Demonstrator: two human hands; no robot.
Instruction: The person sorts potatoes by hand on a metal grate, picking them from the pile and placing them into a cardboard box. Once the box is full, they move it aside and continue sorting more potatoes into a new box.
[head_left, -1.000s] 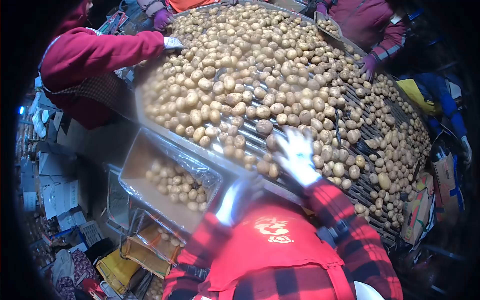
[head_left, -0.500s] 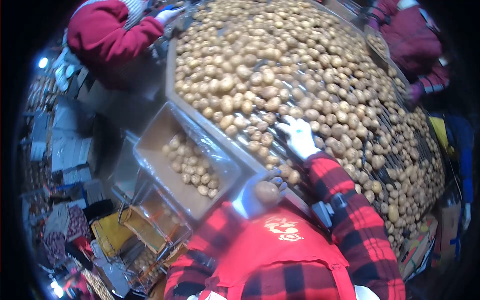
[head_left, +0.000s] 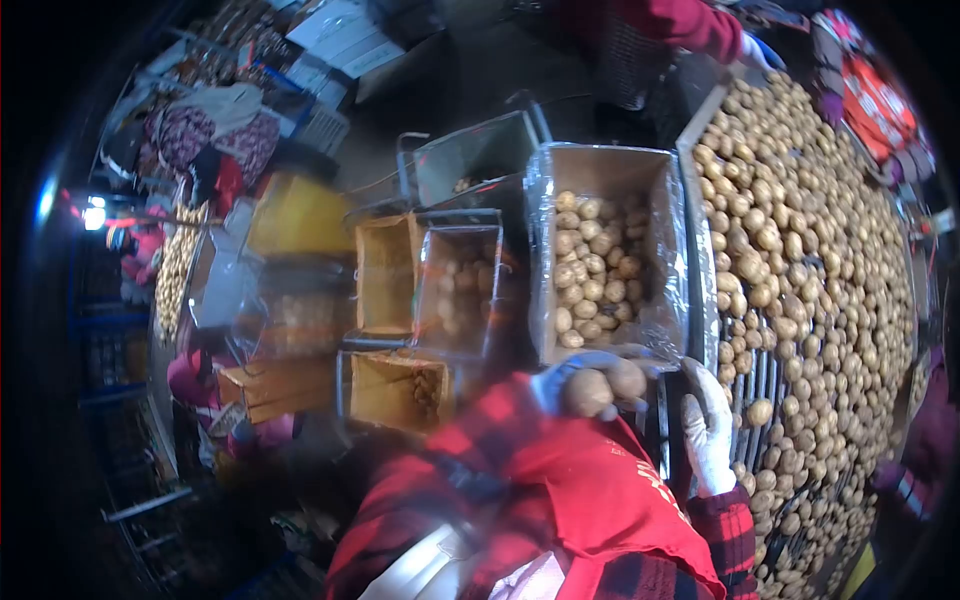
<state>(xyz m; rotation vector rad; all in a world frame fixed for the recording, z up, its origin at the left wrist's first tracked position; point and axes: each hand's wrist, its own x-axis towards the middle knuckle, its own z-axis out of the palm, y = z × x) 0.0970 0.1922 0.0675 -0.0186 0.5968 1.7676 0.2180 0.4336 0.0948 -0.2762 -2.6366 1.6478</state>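
My left hand [head_left: 598, 384], gloved in blue and grey, holds two potatoes [head_left: 588, 393] in its upturned palm, close to the near edge of a plastic-lined box [head_left: 548, 270]. Inside that box lies a pile of pale potatoes [head_left: 592, 275]. My right hand [head_left: 706, 425], in a white glove, is beside the edge of the slatted sorting table, with thumb and fingers apart and nothing seen between them. Many potatoes [head_left: 800, 270] cover the sorting table [head_left: 697, 215].
Left of the lined box stand a small cardboard box [head_left: 385, 275], a plastic-lined box with potatoes [head_left: 462, 290] and another box [head_left: 385, 385]. A yellow crate [head_left: 300, 220] is further left. Co-workers' sleeves [head_left: 685, 25] show at the table's far end and right edge.
The view has swung left, toward the boxes. My left hand now holds two potatoes where one showed before. My right hand has drawn back from the potatoes to the table's edge.
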